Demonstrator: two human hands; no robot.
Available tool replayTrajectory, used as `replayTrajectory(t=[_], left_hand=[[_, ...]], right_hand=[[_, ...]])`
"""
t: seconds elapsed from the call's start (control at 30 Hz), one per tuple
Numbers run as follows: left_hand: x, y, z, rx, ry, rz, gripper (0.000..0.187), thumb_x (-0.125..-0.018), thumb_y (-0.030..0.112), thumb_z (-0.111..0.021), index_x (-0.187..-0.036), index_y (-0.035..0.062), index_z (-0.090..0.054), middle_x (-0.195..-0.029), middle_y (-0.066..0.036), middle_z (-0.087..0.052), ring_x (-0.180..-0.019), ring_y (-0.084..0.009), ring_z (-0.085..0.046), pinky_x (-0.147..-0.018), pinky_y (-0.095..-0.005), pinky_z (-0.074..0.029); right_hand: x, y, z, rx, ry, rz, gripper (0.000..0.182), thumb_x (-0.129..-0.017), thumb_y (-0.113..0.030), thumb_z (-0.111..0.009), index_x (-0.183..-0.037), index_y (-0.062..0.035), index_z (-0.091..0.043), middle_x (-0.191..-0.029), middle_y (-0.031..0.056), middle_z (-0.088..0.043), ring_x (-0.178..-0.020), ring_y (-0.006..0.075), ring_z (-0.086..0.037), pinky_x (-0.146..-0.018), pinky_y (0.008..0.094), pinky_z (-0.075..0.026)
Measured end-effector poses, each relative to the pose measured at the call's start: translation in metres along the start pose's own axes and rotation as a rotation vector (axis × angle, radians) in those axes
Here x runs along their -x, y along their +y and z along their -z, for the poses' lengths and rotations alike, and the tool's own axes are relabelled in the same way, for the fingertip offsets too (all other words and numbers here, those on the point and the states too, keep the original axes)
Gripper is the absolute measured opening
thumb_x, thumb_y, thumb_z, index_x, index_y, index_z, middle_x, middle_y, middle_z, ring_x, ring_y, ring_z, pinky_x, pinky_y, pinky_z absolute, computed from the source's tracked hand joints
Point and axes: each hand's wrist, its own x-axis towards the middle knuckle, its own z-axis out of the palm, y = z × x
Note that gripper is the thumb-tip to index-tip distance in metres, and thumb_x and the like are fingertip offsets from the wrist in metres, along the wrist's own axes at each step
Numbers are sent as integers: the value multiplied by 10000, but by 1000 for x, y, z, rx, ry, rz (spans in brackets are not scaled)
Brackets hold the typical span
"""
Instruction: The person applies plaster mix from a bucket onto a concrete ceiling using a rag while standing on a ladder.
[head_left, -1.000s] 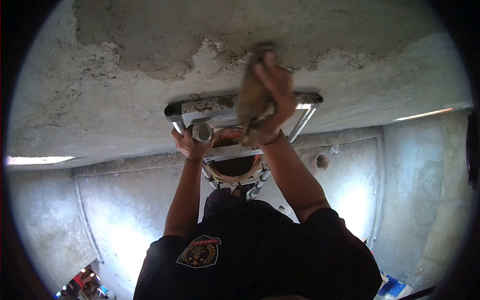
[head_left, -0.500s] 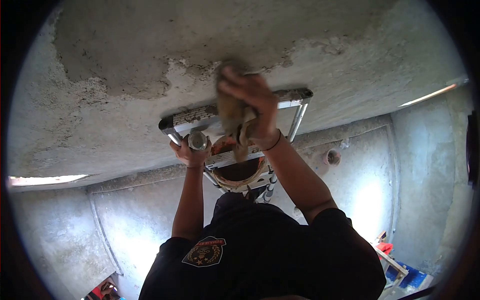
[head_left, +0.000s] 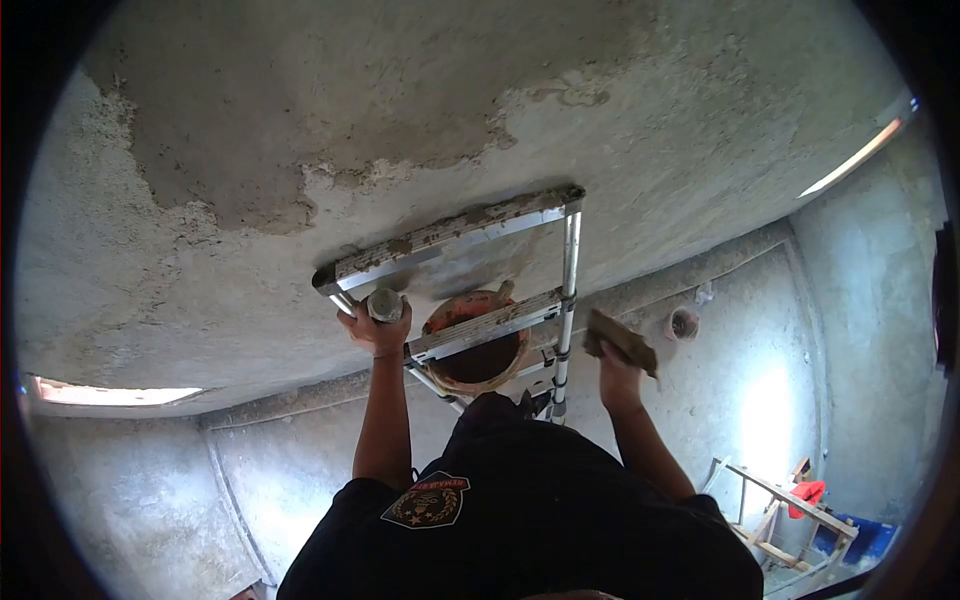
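My left hand (head_left: 378, 328) is closed around a grey, round-ended cylinder (head_left: 385, 304), right against the left rail of a metal telescopic ladder (head_left: 500, 325). Its kind does not show. In my right hand (head_left: 620, 375) is a floppy, mud-coloured foam pad (head_left: 622, 343), held out to the right of the ladder, away from the wall. Mortar smears cover the top rung, which rests close to the rough plastered wall (head_left: 400, 110). Behind a lower rung hangs an orange-rimmed bucket (head_left: 437, 318) with dark contents. A darker, wet-looking plaster patch (head_left: 230, 150) spreads over the upper left.
A small round container (head_left: 683, 323) is low on the right. At lower right stands a wooden frame (head_left: 790, 500) with a red cloth (head_left: 806, 498) and blue material (head_left: 868, 537) beside it. Bright openings (head_left: 115, 392) show at both sides.
My right hand has drawn the foam pad off the wall, down and to the right past the ladder's right rail. My left hand keeps its hold at the left rail.
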Motion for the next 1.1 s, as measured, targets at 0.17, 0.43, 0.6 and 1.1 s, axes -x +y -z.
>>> replayTrajectory(t=[0.17, 0.43, 0.6, 1.1], left_hand=[[2, 3, 1, -28, 40, 22, 543, -499, 323, -854, -933, 106, -612, -989, -194, -503, -845, -393, -566, -665, -502, -508], [1, 5, 1, -33, 44, 24, 528, -511, 299, -852, -949, 110, -625, -1025, -189, -525, -834, -391, -573, -666, -501, -513], [2, -1, -3, -9, 21, 39, 533, -520, 302, -857, -945, 87, -616, -1004, -192, -530, -833, -395, -570, -682, -509, -509], [1, 9, 3, -17, 8, 93, 521, -536, 241, -837, -960, 66, -590, -1004, -200, -524, -880, -415, -573, -732, -524, -503]], right_hand=[[16, 13, 57, -487, 137, -114, 302, -899, -19, -603, -1197, -25, -557, -1195, 119, -598, -1111, 239, -578, -976, 390, -465], [31, 30, 63, -529, 442, -115, 315, -856, -49, -682, -1142, -51, -552, -1144, 88, -587, -1023, 196, -584, -827, 340, -506], [50, 136, 106, -97, 739, -195, 210, -800, -138, -756, -952, -22, -669, -888, 63, -682, -811, 199, -649, -750, 355, -513], [317, 243, 202, 219, 1338, -1208, 272, -817, -231, -669, -930, 16, -670, -810, 115, -686, -735, 275, -688, -704, 411, -553]])
